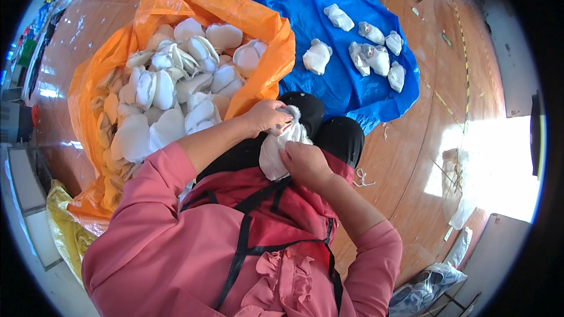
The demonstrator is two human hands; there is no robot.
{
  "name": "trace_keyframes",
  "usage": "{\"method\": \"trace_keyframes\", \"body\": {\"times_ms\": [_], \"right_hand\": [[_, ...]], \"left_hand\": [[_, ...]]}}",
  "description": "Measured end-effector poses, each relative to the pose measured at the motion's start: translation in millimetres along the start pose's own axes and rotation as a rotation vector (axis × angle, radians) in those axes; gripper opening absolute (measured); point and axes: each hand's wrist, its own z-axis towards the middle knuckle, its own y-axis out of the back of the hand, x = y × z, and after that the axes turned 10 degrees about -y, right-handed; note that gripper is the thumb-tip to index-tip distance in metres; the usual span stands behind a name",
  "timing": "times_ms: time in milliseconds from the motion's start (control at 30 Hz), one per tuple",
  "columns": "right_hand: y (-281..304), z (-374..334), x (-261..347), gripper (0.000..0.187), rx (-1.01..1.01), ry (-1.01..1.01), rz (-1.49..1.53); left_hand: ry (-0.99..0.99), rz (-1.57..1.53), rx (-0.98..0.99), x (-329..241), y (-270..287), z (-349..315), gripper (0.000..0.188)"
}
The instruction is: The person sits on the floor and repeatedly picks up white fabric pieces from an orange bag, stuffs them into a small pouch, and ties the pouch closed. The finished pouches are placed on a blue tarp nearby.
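White, wrinkled fabric pouch is near the knees; the left hand grasps its fuzzy greyish top, the right hand pinches its side, above the rounded lower end.

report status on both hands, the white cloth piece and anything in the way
Left hand gripping upper end of white cloth piece. Right hand pinching its side. Piece rumpled between them. Orange sack near left forearm, nothing visibly blocking.

No lettering, label or number is showing legibly; only a wordless yellow-and-black striped line is running along the floor, upper right of frame.
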Motion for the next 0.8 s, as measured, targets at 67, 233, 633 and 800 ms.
{"method": "trace_keyframes", "body": {"times_ms": [67,233,633,800], "right_hand": [[2.5,2.0,-2.2,0.031,-0.013,0.006,0.028],[2.4,2.4,0.9,0.041,-0.028,-0.094,0.236],[14.6,0.0,14.3,0.057,0.043,-0.355,0.115],[11.8,0.7,13.9,0.051,0.025,-0.332,0.093]], "left_hand": [[0.03,-0.071,-0.026,0.3,1.8,-2.7,0.033],[0.055,-0.075,-0.034,-4.6,5.1,-4.7,0.036],[0.002,-0.215,-0.135,-1.6,-19.0,-19.6,0.035],[0.048,-0.189,-0.102,-1.7,-17.9,-17.4,0.034]]}}
